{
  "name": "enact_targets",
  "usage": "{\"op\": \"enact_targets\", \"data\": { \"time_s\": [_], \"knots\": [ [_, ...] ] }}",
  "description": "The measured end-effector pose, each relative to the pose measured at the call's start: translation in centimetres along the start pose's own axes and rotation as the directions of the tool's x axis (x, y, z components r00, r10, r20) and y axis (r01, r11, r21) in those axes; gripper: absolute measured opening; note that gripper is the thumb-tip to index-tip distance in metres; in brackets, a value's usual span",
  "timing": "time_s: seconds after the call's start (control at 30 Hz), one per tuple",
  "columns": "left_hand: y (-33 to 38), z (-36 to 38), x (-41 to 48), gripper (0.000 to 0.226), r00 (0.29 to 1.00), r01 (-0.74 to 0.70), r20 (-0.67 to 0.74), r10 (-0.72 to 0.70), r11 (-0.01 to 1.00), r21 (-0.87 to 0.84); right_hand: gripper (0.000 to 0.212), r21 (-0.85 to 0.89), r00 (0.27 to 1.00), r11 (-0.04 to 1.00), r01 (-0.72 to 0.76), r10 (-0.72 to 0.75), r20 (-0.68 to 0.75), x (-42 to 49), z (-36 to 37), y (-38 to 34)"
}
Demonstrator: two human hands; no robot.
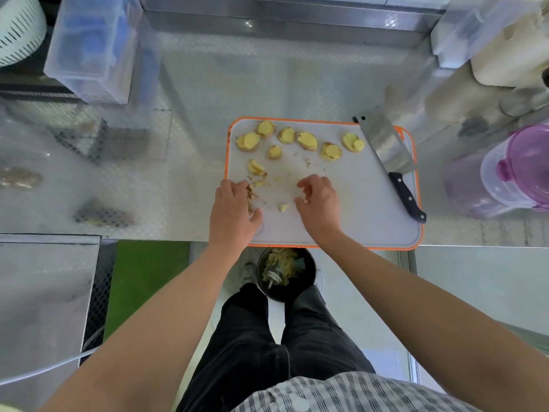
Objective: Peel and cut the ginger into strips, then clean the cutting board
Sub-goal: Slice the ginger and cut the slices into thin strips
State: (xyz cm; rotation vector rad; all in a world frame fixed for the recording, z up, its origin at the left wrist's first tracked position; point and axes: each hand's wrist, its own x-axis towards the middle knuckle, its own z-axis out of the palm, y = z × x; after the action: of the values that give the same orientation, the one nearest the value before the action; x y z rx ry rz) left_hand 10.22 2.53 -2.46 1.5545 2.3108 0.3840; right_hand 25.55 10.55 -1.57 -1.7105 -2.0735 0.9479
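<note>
A white cutting board (356, 203) with an orange rim lies at the counter's front edge. Several stacks of yellow ginger slices (306, 140) line its far side. Near the left edge lie a few thin pieces (256, 168) and brownish peel scraps (261, 183). My left hand (233, 214) rests at the board's left edge, fingers curled over peel scraps. My right hand (319, 200) hovers mid-board, fingers bent, beside a small ginger chunk (283, 207). A cleaver (389, 150) with a black handle lies on the board's right side.
Below the counter edge stands a dark bin (286, 273) holding peelings. A clear plastic box (92, 49) sits back left, a purple-lidded container (514, 171) on the right, and white containers (487, 43) back right. The steel counter (193, 173) surrounds the board.
</note>
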Motion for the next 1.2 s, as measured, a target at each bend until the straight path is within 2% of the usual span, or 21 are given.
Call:
{"op": "enact_targets", "data": {
  "time_s": [0.07,0.1,0.2,0.3,0.4,0.5,0.63,0.9,1.03,1.1,1.2],
  "knots": [
    [0.0,0.0,-0.1,0.058,1.000,0.012,0.005,-0.012,0.999,-0.045,0.029,-0.080,0.997,0.994,-0.078,0.078,0.001,0.1,-0.1,0.5],
    [-0.1,-0.1,-0.2,0.059,1.000,0.014,0.011,-0.013,0.998,-0.064,0.030,-0.080,0.997,0.995,-0.064,0.067,0.035,-0.1,0.5,0.1],
    [-0.2,-0.2,-0.3,0.058,1.000,0.016,0.023,-0.013,0.994,-0.107,0.032,0.041,0.983,0.995,0.086,-0.091,0.159,-0.9,3.1,-2.4],
    [-0.5,-0.5,-0.3,0.058,1.000,0.016,0.014,-0.015,0.992,-0.124,0.039,0.096,0.996,0.994,0.053,-0.060,0.073,0.5,2.9,-3.1],
    [-0.9,-0.7,-0.1,0.057,0.999,0.021,0.034,-0.016,0.989,-0.147,0.048,-0.014,0.998,1.000,0.002,-0.002,0.056,2.4,2.5,-2.1],
    [-0.9,-0.7,0.1,0.054,0.998,0.034,0.052,-0.026,0.985,-0.166,0.044,-0.043,0.986,0.993,0.111,-0.104,0.129,2.0,3.7,-2.7],
    [-0.9,-0.9,0.4,0.052,0.996,0.058,0.071,-0.044,0.977,-0.206,0.045,0.031,0.998,0.999,0.042,-0.043,0.053,1.4,4.3,-2.8],
    [-1.4,-1.0,1.2,0.043,0.994,0.076,0.091,-0.058,0.976,-0.204,0.031,0.038,0.980,0.990,0.138,-0.142,0.140,1.4,4.5,-4.0],
    [-0.6,-1.7,1.8,0.041,0.999,0.030,0.038,-0.026,0.991,-0.129,0.030,0.063,0.995,0.997,0.041,-0.047,0.087,1.8,2.2,-3.2],
    [0.1,-2.0,2.4,0.032,1.000,-0.008,-0.016,0.006,0.995,-0.095,0.020,0.062,0.998,0.998,-0.014,0.010,0.065,2.4,0.4,-2.0],
    [2.6,-1.6,4.1,0.013,0.988,-0.149,-0.053,0.144,0.984,-0.100,0.006,0.038,0.991,0.991,-0.130,0.129,0.019,3.5,-3.1,0.3]
  ]
}}
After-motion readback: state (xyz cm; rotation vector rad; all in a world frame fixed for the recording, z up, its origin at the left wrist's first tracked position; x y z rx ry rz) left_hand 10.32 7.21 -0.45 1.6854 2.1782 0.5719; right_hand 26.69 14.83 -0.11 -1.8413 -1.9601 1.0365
